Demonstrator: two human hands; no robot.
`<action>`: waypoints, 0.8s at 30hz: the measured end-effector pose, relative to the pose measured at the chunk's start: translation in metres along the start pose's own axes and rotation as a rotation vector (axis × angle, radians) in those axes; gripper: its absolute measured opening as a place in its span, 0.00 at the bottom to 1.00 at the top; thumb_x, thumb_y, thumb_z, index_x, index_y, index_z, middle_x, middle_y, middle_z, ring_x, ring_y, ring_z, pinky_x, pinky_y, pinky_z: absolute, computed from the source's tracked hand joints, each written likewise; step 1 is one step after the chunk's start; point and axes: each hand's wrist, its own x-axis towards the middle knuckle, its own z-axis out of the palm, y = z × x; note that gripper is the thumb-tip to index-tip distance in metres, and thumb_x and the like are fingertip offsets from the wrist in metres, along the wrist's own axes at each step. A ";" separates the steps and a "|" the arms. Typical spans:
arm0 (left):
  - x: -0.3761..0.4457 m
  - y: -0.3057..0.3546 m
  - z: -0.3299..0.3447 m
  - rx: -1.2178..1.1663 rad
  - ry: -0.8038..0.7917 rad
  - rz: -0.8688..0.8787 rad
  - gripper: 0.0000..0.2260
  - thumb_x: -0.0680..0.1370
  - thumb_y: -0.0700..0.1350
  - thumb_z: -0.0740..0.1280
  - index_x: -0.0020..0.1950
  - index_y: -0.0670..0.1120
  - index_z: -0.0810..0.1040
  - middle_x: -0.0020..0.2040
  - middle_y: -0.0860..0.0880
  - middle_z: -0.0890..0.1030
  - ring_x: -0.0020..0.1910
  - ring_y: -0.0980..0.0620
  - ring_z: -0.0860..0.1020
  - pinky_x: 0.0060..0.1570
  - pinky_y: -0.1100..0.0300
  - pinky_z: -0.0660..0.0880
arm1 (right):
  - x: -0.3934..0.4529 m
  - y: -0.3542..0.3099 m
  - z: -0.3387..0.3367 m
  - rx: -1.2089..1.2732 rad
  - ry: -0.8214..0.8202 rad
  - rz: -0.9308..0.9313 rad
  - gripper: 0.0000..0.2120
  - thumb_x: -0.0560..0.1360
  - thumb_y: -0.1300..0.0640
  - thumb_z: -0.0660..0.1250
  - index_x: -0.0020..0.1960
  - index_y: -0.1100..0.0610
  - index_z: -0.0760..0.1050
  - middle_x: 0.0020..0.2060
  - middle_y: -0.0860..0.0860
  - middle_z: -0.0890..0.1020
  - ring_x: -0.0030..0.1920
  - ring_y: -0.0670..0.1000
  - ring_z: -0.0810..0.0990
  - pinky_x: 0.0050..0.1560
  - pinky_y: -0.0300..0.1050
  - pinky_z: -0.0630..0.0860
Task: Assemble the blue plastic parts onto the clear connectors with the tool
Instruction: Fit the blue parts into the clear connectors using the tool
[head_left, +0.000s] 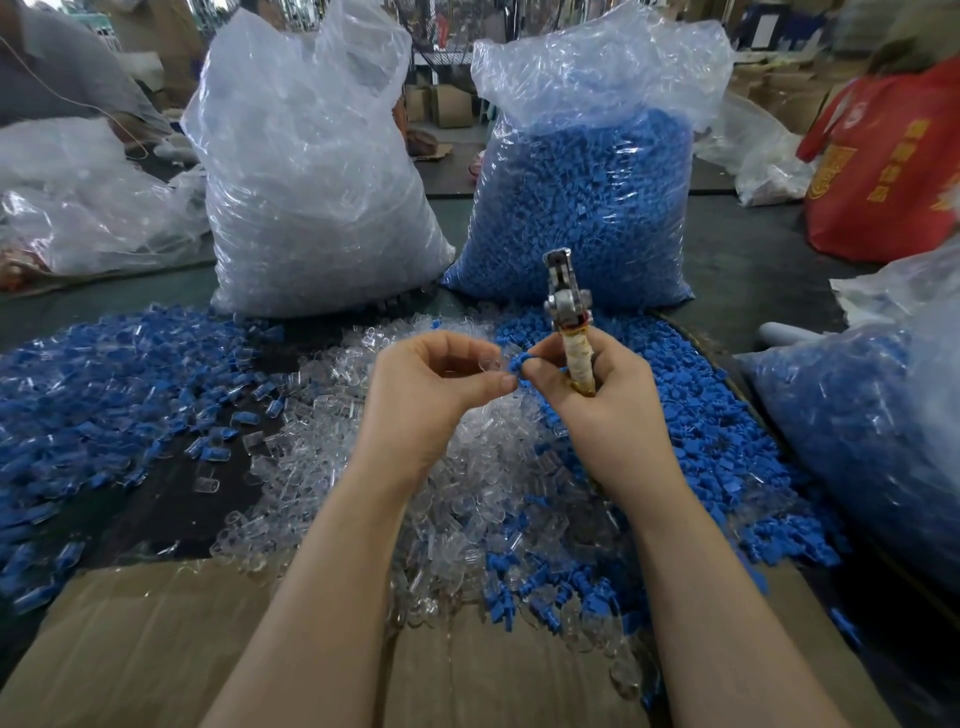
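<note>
Pinching a clear connector (488, 362), the left hand (436, 395) meets the right hand (597, 395), whose fingertips nip a blue part (518, 362) while curled fingers hold the tool (569, 312) upright, pointing to twelve o'clock.

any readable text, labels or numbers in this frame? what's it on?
Nothing can be read for certain.
Red bag, far right: yellow printed characters and a round emblem, too blurred to read.
Tool in the right hand: no marking visible.
Bag of clear parts and bag of blue parts: no labels showing.
Cardboard in front: no print visible.
</note>
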 end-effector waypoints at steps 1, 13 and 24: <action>0.000 0.000 -0.001 -0.009 0.003 -0.001 0.09 0.65 0.36 0.79 0.42 0.43 0.84 0.37 0.48 0.85 0.35 0.57 0.82 0.38 0.68 0.76 | 0.000 0.000 0.000 0.007 0.009 0.001 0.08 0.75 0.60 0.71 0.41 0.49 0.75 0.32 0.42 0.79 0.34 0.39 0.75 0.35 0.29 0.72; -0.004 0.004 0.001 -0.042 -0.027 0.001 0.09 0.67 0.36 0.78 0.44 0.46 0.85 0.41 0.48 0.86 0.40 0.55 0.83 0.43 0.63 0.80 | -0.001 0.002 0.004 0.035 0.018 -0.020 0.08 0.75 0.60 0.72 0.41 0.50 0.76 0.33 0.45 0.81 0.33 0.39 0.76 0.36 0.31 0.74; -0.003 0.004 0.005 0.032 0.010 0.008 0.10 0.68 0.36 0.77 0.48 0.44 0.86 0.42 0.50 0.87 0.43 0.55 0.84 0.45 0.65 0.79 | 0.001 0.009 0.004 -0.093 0.021 -0.037 0.05 0.76 0.57 0.70 0.46 0.59 0.78 0.34 0.54 0.80 0.35 0.53 0.77 0.34 0.47 0.73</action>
